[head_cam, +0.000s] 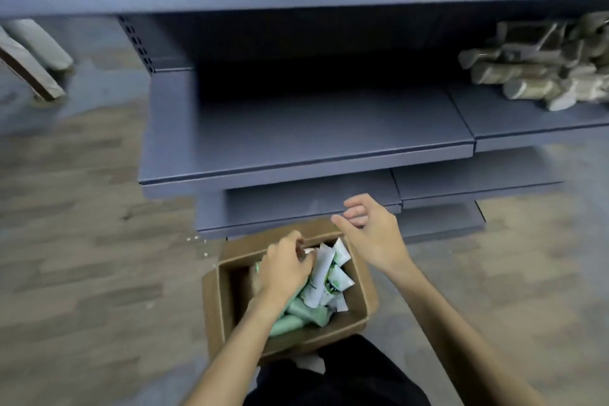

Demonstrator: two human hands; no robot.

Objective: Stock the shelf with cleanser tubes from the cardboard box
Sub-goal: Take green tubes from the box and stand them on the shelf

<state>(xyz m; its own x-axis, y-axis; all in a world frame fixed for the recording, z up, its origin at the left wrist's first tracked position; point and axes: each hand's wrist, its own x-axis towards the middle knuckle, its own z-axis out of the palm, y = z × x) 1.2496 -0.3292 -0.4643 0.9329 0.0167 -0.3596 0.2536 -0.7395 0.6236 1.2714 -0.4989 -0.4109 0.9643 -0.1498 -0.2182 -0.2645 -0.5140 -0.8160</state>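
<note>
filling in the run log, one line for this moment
left hand: grips cleanser tubes in cardboard box | right hand: open above box | shelf: unstocked

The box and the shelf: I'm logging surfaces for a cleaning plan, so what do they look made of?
The box looks like plain brown cardboard, matte, with thin folded walls and flaps. The shelf looks like painted sheet metal, blue-grey with a dull sheen; its thin folded front lip and the slotted upright suggest steel, though the blur leaves that open.

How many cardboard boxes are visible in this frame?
1. The brown open-topped cardboard box sits on the floor below the grey metal shelves, holding green-and-white cleanser tubes. Others may lie out of view.
</note>
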